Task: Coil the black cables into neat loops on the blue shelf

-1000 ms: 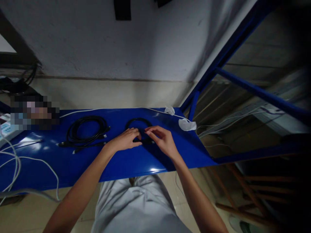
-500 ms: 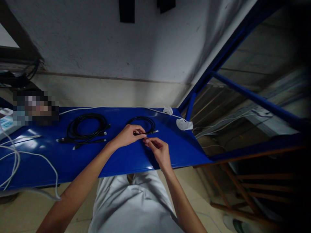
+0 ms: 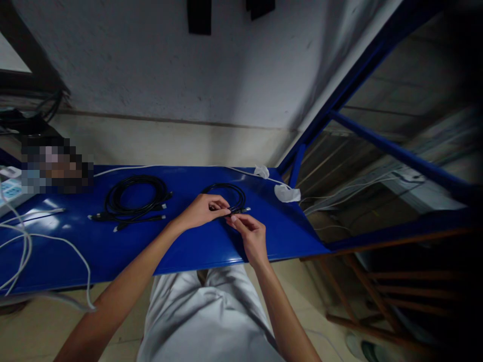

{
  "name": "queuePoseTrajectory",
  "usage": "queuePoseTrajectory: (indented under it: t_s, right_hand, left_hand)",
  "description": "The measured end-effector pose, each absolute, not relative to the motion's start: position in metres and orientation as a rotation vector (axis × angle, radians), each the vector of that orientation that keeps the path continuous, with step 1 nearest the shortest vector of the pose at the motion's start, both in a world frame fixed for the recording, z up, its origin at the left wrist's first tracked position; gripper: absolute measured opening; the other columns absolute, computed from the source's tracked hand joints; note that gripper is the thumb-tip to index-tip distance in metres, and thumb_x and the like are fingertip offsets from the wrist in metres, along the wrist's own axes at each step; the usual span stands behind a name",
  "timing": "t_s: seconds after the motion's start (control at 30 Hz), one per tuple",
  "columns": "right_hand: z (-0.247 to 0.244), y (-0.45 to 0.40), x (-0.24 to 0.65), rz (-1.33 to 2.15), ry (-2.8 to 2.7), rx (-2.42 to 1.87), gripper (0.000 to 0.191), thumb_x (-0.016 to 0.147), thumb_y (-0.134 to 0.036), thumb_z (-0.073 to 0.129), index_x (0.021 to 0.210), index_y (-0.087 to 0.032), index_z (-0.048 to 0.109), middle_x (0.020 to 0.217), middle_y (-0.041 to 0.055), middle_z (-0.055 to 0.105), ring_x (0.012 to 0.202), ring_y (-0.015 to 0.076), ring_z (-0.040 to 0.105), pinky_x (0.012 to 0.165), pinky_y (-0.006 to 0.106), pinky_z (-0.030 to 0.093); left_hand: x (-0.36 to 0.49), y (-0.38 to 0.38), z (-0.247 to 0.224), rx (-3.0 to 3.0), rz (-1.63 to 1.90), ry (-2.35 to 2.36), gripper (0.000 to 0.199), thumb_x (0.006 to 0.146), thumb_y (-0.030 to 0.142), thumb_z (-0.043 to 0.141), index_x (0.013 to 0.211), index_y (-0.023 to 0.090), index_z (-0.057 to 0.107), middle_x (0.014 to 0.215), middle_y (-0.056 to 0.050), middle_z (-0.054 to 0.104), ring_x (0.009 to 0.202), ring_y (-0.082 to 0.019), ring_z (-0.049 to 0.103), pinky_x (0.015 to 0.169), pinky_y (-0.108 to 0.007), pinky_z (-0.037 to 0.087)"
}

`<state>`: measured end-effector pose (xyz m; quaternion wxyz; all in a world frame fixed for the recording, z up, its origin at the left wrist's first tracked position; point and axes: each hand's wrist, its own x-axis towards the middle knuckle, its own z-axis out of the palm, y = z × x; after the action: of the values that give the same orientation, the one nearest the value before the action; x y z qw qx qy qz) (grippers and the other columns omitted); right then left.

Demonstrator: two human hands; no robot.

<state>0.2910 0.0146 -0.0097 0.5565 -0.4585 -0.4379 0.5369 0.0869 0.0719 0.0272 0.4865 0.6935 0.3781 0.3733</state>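
My left hand [image 3: 204,210] is closed in a pinch on a coiled black cable [image 3: 240,195] near the table's right part. My right hand [image 3: 253,235] is closed too, thumb and fingertips pressed together at the near side of the same coil, almost touching the left fingertips. What exactly lies between the right fingertips is too small to make out, though it appears to be part of the cable. A pale-tipped connector [image 3: 246,209] pokes out to the right, just above the right hand. The hands hide the coil's near side.
Left of my hands, larger coiled black cables [image 3: 109,201] with several plug ends lie on the blue table [image 3: 181,251]. White cords [image 3: 75,247] and a power strip [image 3: 11,188] occupy the left. Crumpled white pieces [image 3: 287,193] sit near the right edge, beside a blue frame [image 3: 298,166].
Both hands and the coil between them have shifted slightly to the right. The right fingertips have drawn closer under the left ones. The larger coil stays where it was.
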Motion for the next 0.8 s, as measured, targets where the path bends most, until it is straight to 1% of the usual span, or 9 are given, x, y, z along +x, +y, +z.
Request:
queuePoseTrajectory:
  t_s: [0.13, 0.23, 0.3, 0.4, 0.47, 0.67, 0.8]
  right_hand:
    - [-0.011, 0.015, 0.290, 1.269, -1.041, -1.089, 0.025, 0.081, -0.045, 0.093, 0.095, -0.025, 0.088, 0.100, 0.0069, 0.086, 0.096, 0.0299, 0.082, 0.099, 0.048, 0.066]
    - [-0.010, 0.015, 0.290, 1.262, -1.053, -1.097, 0.025, 0.082, -0.046, 0.093, 0.095, -0.025, 0.088, 0.099, 0.0071, 0.086, 0.096, 0.0295, 0.082, 0.098, 0.047, 0.065]
    - [-0.010, 0.015, 0.290, 1.253, -1.072, -1.111, 0.025, 0.082, -0.046, 0.093, 0.095, -0.025, 0.088, 0.099, 0.0073, 0.086, 0.095, 0.0291, 0.082, 0.096, 0.045, 0.065]
    - [-0.009, 0.014, 0.291, 1.229, -1.098, -1.139, 0.026, 0.080, -0.046, 0.093, 0.094, -0.025, 0.088, 0.095, 0.0068, 0.086, 0.092, 0.0286, 0.081, 0.093, 0.043, 0.064]
    - [-0.009, 0.014, 0.291, 1.214, -1.114, -1.153, 0.026, 0.080, -0.047, 0.093, 0.093, -0.025, 0.088, 0.093, 0.0066, 0.086, 0.091, 0.0287, 0.081, 0.092, 0.043, 0.064]
    - [-0.006, 0.012, 0.289, 1.161, -1.197, -1.193, 0.028, 0.082, -0.050, 0.090, 0.094, -0.025, 0.088, 0.098, 0.0071, 0.085, 0.092, 0.0293, 0.079, 0.091, 0.043, 0.063]
    - [-0.009, 0.013, 0.288, 1.108, -1.258, -1.193, 0.027, 0.086, -0.051, 0.087, 0.095, -0.026, 0.087, 0.099, 0.0068, 0.084, 0.095, 0.0286, 0.077, 0.092, 0.042, 0.061]
  left_hand:
    - [0.085, 0.075, 0.021, 1.690, 0.923, 0.921, 0.027, 0.102, 0.041, 0.070, 0.107, 0.016, 0.080, 0.097, -0.009, 0.082, 0.085, -0.020, 0.077, 0.074, -0.027, 0.057]
    - [0.084, 0.077, 0.015, 1.647, 0.915, 0.961, 0.029, 0.100, 0.040, 0.072, 0.114, 0.015, 0.078, 0.093, -0.009, 0.081, 0.082, -0.020, 0.077, 0.068, -0.025, 0.055]
    - [0.083, 0.078, 0.013, 1.648, 0.859, 0.969, 0.030, 0.098, 0.038, 0.074, 0.117, 0.015, 0.078, 0.095, -0.010, 0.082, 0.081, -0.020, 0.077, 0.067, -0.025, 0.055]
    - [0.082, 0.079, 0.010, 1.656, 0.805, 0.922, 0.029, 0.098, 0.037, 0.074, 0.116, 0.015, 0.080, 0.109, -0.013, 0.083, 0.093, -0.022, 0.079, 0.079, -0.028, 0.059]
    - [0.082, 0.079, 0.010, 1.651, 0.798, 0.901, 0.027, 0.099, 0.036, 0.073, 0.115, 0.016, 0.081, 0.112, -0.013, 0.083, 0.098, -0.023, 0.080, 0.085, -0.031, 0.060]
    - [0.082, 0.079, 0.011, 1.628, 0.823, 0.904, 0.025, 0.097, 0.040, 0.076, 0.104, 0.016, 0.079, 0.100, -0.010, 0.083, 0.092, -0.022, 0.079, 0.081, -0.031, 0.059]
    - [0.085, 0.077, 0.012, 1.701, 0.810, 0.921, 0.025, 0.100, 0.041, 0.071, 0.102, 0.016, 0.075, 0.095, -0.008, 0.080, 0.086, -0.020, 0.076, 0.076, -0.028, 0.057]
